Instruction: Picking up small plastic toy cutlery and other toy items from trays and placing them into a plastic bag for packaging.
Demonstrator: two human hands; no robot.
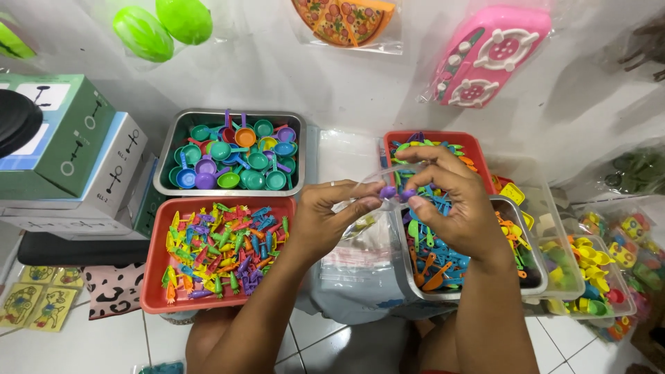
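1. Biggest stuff first: a metal tray (181,123) of little toy pans sits at about 10 o'clock from the hands, and a red tray (154,291) packed with tiny multicoloured pieces is at roughly 8 o'clock. On the other side there's another red tray (478,149) and a clear tub (523,273) of blue and orange utensils, right under the right wrist, about 4 o'clock.
2. A stack of clear plastic bags (353,266) lies straight below the hands, 6 o'clock.
3. Left hand (325,215) comes in from 7 o'clock, the right hand (454,201) from 5 o'clock, fingertips meeting in the middle.
4. One thin clear bag (370,218) hangs between them; the left grip is pinched shut on its edge.
5. Smallest: two small purple pieces (388,192) sit right at the fingertips, side by side along 9-to-3. The right grip is closed down on the 3 o'clock one, and that hand looks nearer to both. Can't tell whether they're inside the bag yet.
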